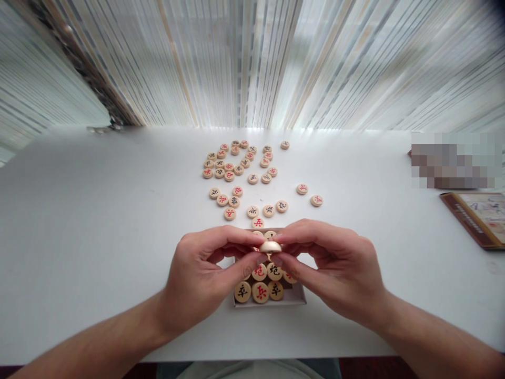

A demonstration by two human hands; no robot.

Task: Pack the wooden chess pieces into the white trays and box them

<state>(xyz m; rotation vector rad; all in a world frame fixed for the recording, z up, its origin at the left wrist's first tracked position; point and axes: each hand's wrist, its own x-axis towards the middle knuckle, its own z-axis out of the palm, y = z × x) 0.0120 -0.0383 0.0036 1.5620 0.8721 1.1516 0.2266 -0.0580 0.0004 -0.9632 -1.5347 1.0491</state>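
Between the thumbs and fingertips of both hands is a round wooden xiangqi piece (270,247), tilted so that its pale side faces me. My left hand (213,258) pinches it from the left, my right hand (329,258) from the right. Just below lies a shallow cardboard box (295,302) with several xiangqi pieces in it, some marked in red, some in black. A black-marked piece (242,291) and a red-marked piece (260,292) sit in its near row. My fingers hide the box's middle and much of its far part.
Many loose xiangqi pieces (229,176) are scattered over the white table (118,237) beyond the box. Two red-marked pieces (302,189) lie farther right. A brown-edged booklet or box (473,221) is at the right edge. A striped string curtain (236,63) hangs behind the table.
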